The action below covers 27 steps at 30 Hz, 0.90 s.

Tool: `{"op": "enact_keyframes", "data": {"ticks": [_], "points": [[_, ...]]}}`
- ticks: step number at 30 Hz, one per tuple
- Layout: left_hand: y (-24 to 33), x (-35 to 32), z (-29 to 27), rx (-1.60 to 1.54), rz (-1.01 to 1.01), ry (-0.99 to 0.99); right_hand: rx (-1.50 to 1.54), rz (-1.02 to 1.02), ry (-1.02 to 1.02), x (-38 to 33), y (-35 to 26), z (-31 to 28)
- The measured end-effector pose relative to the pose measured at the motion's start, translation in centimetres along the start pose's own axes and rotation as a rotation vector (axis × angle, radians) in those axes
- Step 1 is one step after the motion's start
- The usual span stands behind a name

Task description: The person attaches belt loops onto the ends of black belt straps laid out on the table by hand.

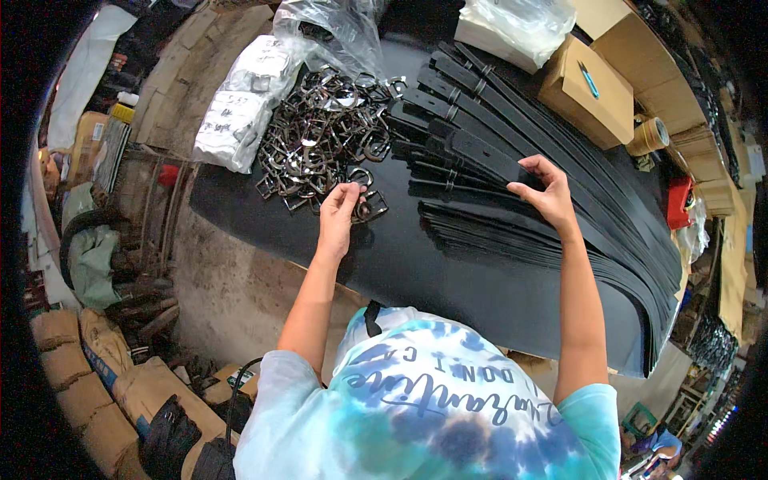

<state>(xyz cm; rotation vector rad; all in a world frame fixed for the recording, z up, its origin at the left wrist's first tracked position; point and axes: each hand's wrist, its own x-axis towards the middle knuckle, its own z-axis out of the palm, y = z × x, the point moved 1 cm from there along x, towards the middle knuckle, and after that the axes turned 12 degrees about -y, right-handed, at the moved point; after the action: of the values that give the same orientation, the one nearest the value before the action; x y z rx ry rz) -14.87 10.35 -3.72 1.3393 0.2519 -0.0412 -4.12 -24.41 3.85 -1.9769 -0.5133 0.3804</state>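
Observation:
My left hand (340, 208) pinches a dark metal belt buckle (362, 177) between thumb and fingertips, at the near right edge of a heap of similar buckles (320, 136). Another buckle (372, 208) lies just right of that hand. With thumb and fingers curled, my right hand (549, 194) grips a black belt strap (484, 154) whose punched end points left toward the buckles. Below and around it, many black straps (552, 128) lie fanned out in bundles, their long ends curving to the right. A further row of straps (480, 234) lies nearer to me.
Everything rests on a black table (384, 272). White wrapped packs (236, 120) and a clear plastic bag (340, 36) border the buckle heap. At the far right stand a cardboard box (588, 92) with a blue pen (589, 80) on it, a tape roll (648, 136) and a red object (680, 202).

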Motion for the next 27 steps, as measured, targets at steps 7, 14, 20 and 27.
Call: {"op": "enact_keyframes", "data": {"ticks": [7, 14, 20, 27], "points": [[0.2, 2.0, 3.1, -0.769, -0.219, -0.232, 0.082, 0.014, -0.039, -0.7, -0.8, -0.1], [2.4, 4.2, 10.8, -1.259, -0.435, -0.437, 0.202, 0.013, -0.022, -1.0, -1.6, -0.6], [2.0, 5.9, 12.8, -1.262, -0.539, -0.735, 0.119, 0.013, 0.098, -1.3, -2.3, -1.1], [2.5, 6.3, 13.1, -0.983, -0.434, -0.552, 0.007, 0.004, 0.186, -1.3, -3.1, -1.1]]}}
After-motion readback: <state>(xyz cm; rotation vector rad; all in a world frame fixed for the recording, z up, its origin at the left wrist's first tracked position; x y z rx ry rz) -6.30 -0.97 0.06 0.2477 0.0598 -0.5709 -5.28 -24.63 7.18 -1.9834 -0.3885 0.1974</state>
